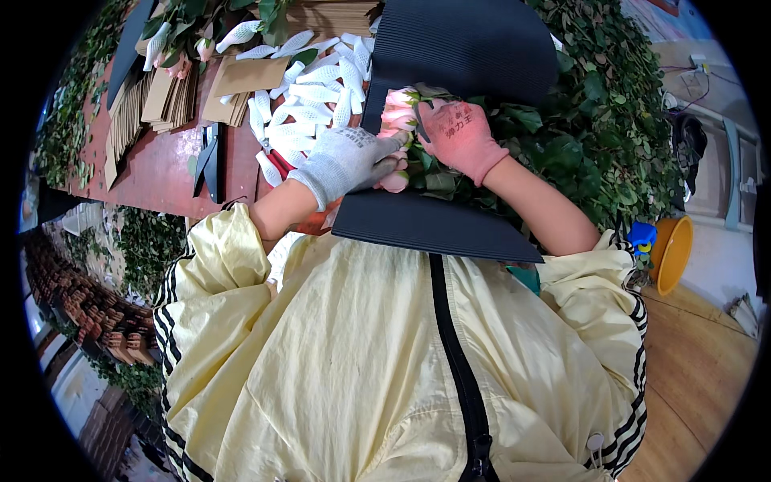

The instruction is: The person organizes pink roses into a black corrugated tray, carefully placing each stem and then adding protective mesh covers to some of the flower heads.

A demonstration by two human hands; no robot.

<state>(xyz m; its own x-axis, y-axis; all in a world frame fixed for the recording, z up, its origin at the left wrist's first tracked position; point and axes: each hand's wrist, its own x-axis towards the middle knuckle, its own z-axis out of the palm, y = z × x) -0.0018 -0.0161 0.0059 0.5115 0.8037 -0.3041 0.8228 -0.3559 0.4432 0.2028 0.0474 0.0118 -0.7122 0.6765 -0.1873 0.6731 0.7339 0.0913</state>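
Note:
Pink roses lie in a row on black corrugated sheeting, their leafy stems running to the right. My left hand, in a grey-white glove, rests its fingers on the blooms from the left side. Just right of the blooms my right hand, in a pink glove with dark fingertips, touches the rose heads' base; its thumb and fingers are partly bent. Whether either hand grips a stem cannot be told. A raised flap of the black sheeting stands behind the flowers.
White foam mesh sleeves lie heaped left of the sheeting, with a red-handled tool among them. Folded brown cardboard pieces and a black stapler-like tool sit on the red table. Piled foliage and a yellow basin are at right.

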